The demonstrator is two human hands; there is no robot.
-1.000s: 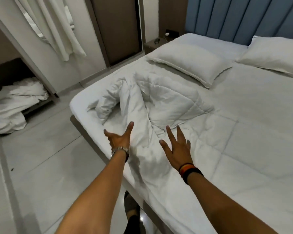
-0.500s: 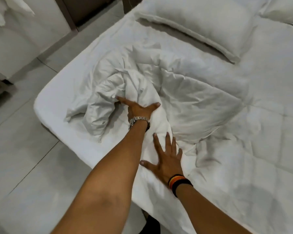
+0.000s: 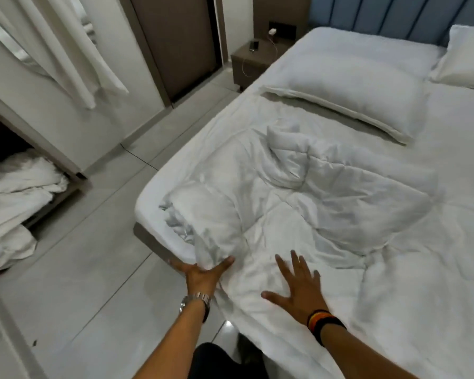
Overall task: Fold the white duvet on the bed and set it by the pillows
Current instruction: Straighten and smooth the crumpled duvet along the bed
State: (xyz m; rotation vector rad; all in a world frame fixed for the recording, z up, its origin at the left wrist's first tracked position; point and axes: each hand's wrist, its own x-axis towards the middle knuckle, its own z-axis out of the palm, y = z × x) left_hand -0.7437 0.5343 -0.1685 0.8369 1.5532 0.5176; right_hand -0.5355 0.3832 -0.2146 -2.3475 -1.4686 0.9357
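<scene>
The duvet (image 3: 298,192) lies rumpled across the near side of the bed (image 3: 148,212), not yet folded, with a bunched corner just beyond the left fingers and a twisted ridge further up toward the pillows.

The left hand (image 3: 203,274) sits at the bed's edge, thumb and fingers spread wide apart. The bunched corner drops into the fork between thumb and fingers and touches the hand there; I cannot tell whether it is gripped or only pressed against.

The right hand (image 3: 298,288) lies palm down on the duvet, fingers splayed and flat on the cloth, holding nothing. The quilted surface runs on ahead of its fingertips and off to the right of them.

Well beyond both sets of fingers, one pillow (image 3: 345,97) lies across the bed, and a second pillow (image 3: 463,64) lies further right against the blue headboard (image 3: 381,15).

Off to the left of the left fingers, across the tiled floor (image 3: 93,255), a heap of white linen (image 3: 17,203) sits under a low shelf.
</scene>
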